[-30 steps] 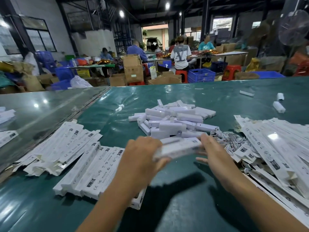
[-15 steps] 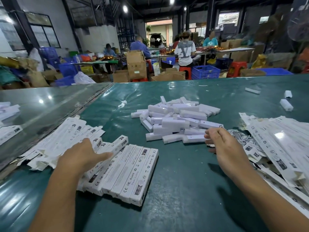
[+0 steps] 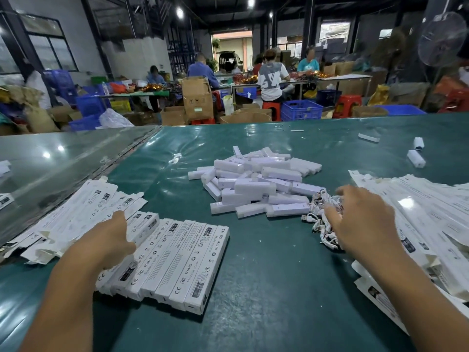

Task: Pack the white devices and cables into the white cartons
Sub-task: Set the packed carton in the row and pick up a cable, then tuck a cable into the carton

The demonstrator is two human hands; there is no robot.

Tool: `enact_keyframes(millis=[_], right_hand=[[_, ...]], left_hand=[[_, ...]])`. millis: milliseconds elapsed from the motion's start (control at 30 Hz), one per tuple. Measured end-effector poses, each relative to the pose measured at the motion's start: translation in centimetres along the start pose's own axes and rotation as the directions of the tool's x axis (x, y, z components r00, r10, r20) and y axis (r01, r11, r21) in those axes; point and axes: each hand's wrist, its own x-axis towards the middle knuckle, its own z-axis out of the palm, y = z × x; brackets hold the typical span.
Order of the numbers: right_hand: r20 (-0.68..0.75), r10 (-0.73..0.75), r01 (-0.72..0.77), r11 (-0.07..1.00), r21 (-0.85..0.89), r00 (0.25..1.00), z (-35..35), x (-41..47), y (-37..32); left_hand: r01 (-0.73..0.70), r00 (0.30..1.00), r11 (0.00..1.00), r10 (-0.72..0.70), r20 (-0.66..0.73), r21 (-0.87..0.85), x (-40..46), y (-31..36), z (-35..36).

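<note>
White devices (image 3: 256, 189) lie in a pile in the middle of the green table (image 3: 266, 288). Just right of that pile sits a tangle of white cables (image 3: 321, 212). The right hand (image 3: 365, 222) rests on the tangle, its fingers (image 3: 332, 214) bent down into the cords, but I cannot tell if they hold one yet. Left of the pile is a neat row of packed white cartons (image 3: 177, 260). The left hand (image 3: 111, 242) rests on that row with loose fingers, holding nothing. Flat empty cartons (image 3: 431, 207) wait right of the cables. To do this well, pinch just one cable and lift slowly, so the others do not come too.
</note>
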Motion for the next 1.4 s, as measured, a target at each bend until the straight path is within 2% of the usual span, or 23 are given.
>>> enact_keyframes(millis=[67,133,167,233,267,333,467,567,667,733,800,833,900,967,1033,1100,1167,1200,1267,1400], right_hand=[[-0.029,0.085,-0.089,0.976,-0.197,0.996,-0.4,0.7,1.6],[-0.028,0.173,-0.174,0.944,-0.281,0.985,-0.5,1.2,3.3],[-0.017,0.216,-0.210,0.927,-0.312,0.976,-0.4,1.4,3.9],[0.025,0.292,-0.260,0.885,-0.386,0.956,-0.4,1.7,4.9],[0.043,0.314,-0.270,0.871,-0.411,0.949,-0.3,1.8,5.1],[0.032,0.312,-0.269,0.862,-0.429,0.950,-0.1,1.8,5.5],[0.009,0.266,-0.236,0.870,-0.432,0.964,-0.2,1.9,5.6],[-0.034,0.255,-0.255,0.937,-0.237,0.966,-0.8,2.3,5.2],[-0.039,0.279,-0.281,0.957,-0.075,0.960,-1.2,2.2,4.9],[-0.070,0.288,-0.291,0.955,-0.047,0.955,-1.3,1.9,4.9],[-0.163,0.262,-0.276,0.958,-0.073,0.951,-1.7,1.9,5.0],[-0.226,0.221,-0.237,0.971,-0.044,0.949,-2.0,2.0,5.0],[-0.337,0.078,-0.036,0.991,0.130,0.938,-2.7,1.7,4.3],[-0.383,-0.049,0.199,0.911,0.361,0.923,-3.3,0.8,2.2],[-0.330,-0.113,0.308,0.713,0.630,0.937,-3.9,-1.3,-1.1],[-0.227,-0.180,0.288,0.515,0.807,0.957,-3.6,-3.7,-4.1],[-0.116,-0.217,0.191,0.364,0.911,0.969,-2.7,-5.8,-6.1],[-0.075,-0.219,0.145,0.324,0.935,0.973,-2.3,-6.5,-6.8],[-0.059,-0.235,0.136,0.327,0.935,0.970,-1.7,-7.0,-7.3],[-0.062,-0.371,0.182,0.300,0.936,0.927,-1.8,-6.2,-7.0]], left_hand=[[0.020,1.000,0.999,-0.020,-0.003,0.030,0.1,-0.1,0.1],[0.049,0.999,0.998,-0.048,-0.021,0.033,0.1,-0.1,0.3],[0.061,0.997,0.998,-0.059,-0.059,0.028,0.2,0.0,0.3],[0.058,0.971,0.998,-0.053,-0.235,0.011,0.0,1.0,0.5],[0.018,0.939,1.000,-0.016,-0.343,0.002,-0.2,1.9,0.8],[-0.162,0.861,0.986,0.124,-0.494,-0.035,-1.1,4.5,2.1],[-0.501,0.773,0.865,0.435,-0.462,-0.024,-3.3,9.1,5.7],[-0.651,0.695,0.758,0.574,-0.434,-0.040,-4.3,10.7,7.3],[-0.719,0.647,0.692,0.633,-0.425,-0.066,-4.7,11.3,8.2],[-0.739,0.630,0.670,0.652,-0.422,-0.068,-4.7,11.3,8.5],[-0.747,0.622,0.660,0.654,-0.431,-0.078,-4.7,11.3,8.6],[-0.749,0.620,0.657,0.652,-0.436,-0.082,-4.8,11.4,8.5],[-0.769,0.597,0.634,0.663,-0.453,-0.085,-5.0,11.6,8.5],[-0.808,0.553,0.579,0.682,-0.479,-0.108,-5.5,11.9,8.4],[-0.851,0.511,0.493,0.703,-0.494,-0.179,-6.6,12.4,8.4],[-0.872,0.490,0.406,0.730,-0.476,-0.275,-7.9,13.0,8.6],[-0.874,0.476,0.350,0.756,-0.449,-0.338,-9.1,13.6,9.0],[-0.883,0.460,0.336,0.762,-0.456,-0.329,-9.4,13.8,9.3],[-0.895,0.443,0.339,0.742,-0.504,-0.288,-9.5,13.9,9.5],[-0.855,0.511,0.339,0.679,-0.527,-0.392,-8.7,13.5,9.3]])
